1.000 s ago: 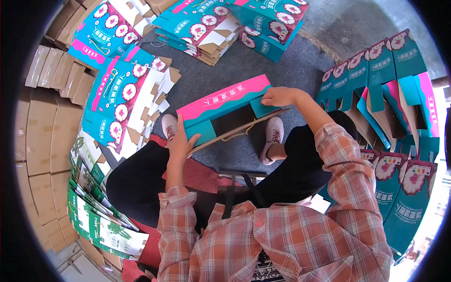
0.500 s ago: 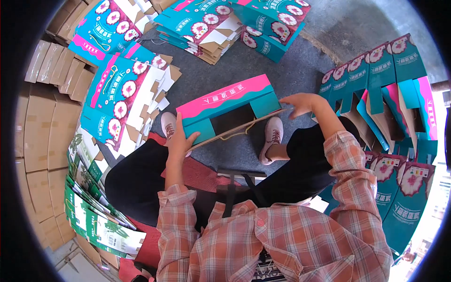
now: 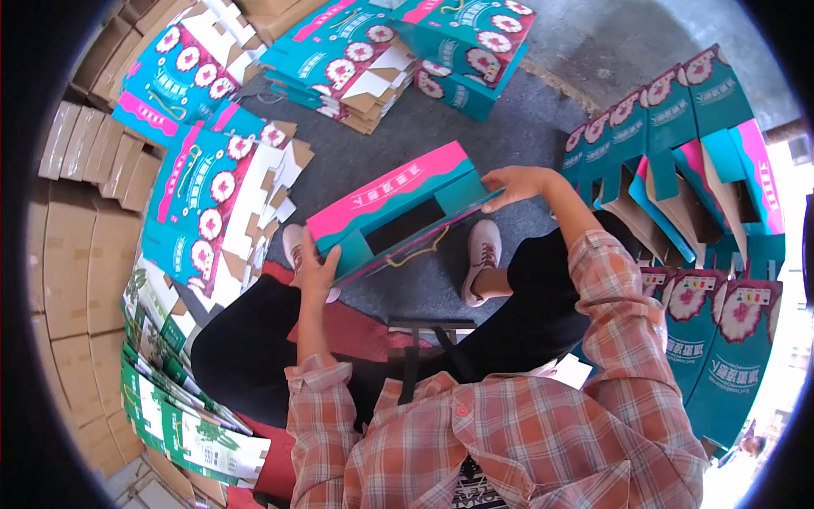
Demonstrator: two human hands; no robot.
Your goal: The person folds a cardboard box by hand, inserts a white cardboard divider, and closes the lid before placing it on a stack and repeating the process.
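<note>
A pink and teal printed carton [image 3: 388, 198] is held up in front of me above the floor, tilted with its right end higher. Its top gap shows a dark inside, narrowed between the teal flaps. A yellow cord handle [image 3: 417, 253] hangs on the panel nearest me. My left hand [image 3: 315, 270] grips the carton's left end, thumb on the near side. At the right end, my right hand [image 3: 515, 184] is closed around the corner, its fingertips partly hidden by the carton.
Flattened teal cartons [image 3: 191, 191] lie stacked at the left, with another stack [image 3: 339, 64] at the back. Standing teal cartons [image 3: 678, 110] line the right side. Green and white cartons [image 3: 195, 437] lie at lower left, beside piled brown boxes [image 3: 72, 254].
My right hand has come in from beside the carton and taken hold of its right end. The near panel has swung up, and the top gap looks narrower.
</note>
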